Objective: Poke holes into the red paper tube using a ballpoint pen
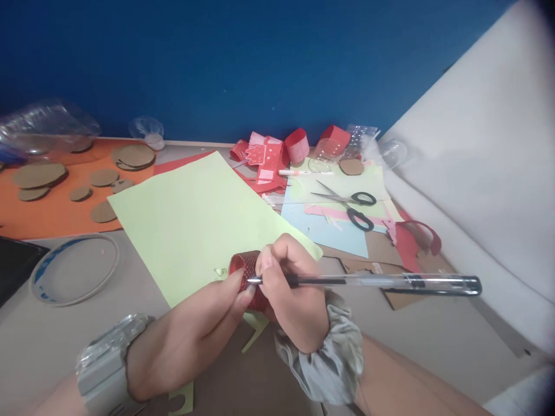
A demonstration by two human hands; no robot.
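My left hand (217,306) is closed on a small red-and-black patterned paper ring (247,263), thumb and finger pinching its near side. In my right hand (295,289) is a clear-barrelled black pen (368,281), its tip against or very close to the ring's patterned surface. My right fingers also cover part of the ring. Beneath both hands lies a pale green sheet of paper (195,219). A tiny green paper scrap (220,271) is beside the ring, and a cut green strip (255,330) shows below it.
Black-handled scissors (347,202) lie spread on coloured papers at the right. Several cardboard discs (40,175) rest on orange paper (82,216) at the left. A tape ring (74,270) lies nearer. Red paper loops (297,145) stand along the blue back wall; a white panel (485,156) bounds the right.
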